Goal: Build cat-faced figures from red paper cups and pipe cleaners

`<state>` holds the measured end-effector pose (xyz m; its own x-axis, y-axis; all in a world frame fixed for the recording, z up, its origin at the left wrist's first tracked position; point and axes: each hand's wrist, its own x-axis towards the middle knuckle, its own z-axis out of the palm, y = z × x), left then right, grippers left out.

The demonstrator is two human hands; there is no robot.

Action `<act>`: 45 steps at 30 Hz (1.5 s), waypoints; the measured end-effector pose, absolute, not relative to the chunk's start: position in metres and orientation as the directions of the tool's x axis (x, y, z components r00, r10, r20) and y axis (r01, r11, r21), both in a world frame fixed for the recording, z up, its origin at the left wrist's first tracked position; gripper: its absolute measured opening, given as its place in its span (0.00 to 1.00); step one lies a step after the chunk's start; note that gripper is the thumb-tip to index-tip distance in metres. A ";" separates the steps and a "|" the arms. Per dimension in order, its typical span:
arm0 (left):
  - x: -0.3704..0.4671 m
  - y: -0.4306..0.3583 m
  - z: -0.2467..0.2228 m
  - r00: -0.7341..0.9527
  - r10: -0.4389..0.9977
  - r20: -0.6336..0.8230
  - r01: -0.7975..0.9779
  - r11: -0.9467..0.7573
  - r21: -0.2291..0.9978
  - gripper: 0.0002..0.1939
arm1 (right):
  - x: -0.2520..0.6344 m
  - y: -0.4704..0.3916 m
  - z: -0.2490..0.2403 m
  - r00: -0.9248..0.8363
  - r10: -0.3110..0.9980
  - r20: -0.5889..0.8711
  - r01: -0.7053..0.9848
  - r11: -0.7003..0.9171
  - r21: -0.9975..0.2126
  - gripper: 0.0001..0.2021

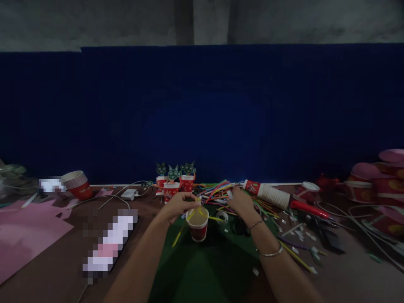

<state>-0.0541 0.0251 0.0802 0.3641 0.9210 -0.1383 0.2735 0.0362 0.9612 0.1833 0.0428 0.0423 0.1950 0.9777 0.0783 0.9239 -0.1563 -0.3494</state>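
Observation:
My left hand (183, 205) is closed in a pinch at the far rim of a red-and-white paper cup (198, 232). Between its fingertips is a yellow pipe cleaner (200, 207), which bends down into the cup's mouth. Yellow lengths stick out on both sides of the cup, which stands upright on a green mat (186, 277). To the right, my right hand (241, 203) reaches over a pile of coloured pipe cleaners (217, 193), fingers curled. A small whitish piece shows at its fingertips, too blurred to name. A roll of tape (222, 217) lies between cup and right hand.
Behind stand several red cups with green animal faces (172, 191). A cup stack (271, 195) lies on its side at right, near red-handled scissors (309, 209) and scattered white scraps. Left are pink paper (31, 235), a blurred-out phone (110, 244), a charger (129, 194) and stacked cups (77, 185).

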 end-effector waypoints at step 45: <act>-0.029 0.027 0.060 0.230 0.944 0.237 0.489 -0.322 0.810 0.04 | 0.137 0.016 0.068 -0.159 0.975 0.158 0.459 0.214 -0.862 0.08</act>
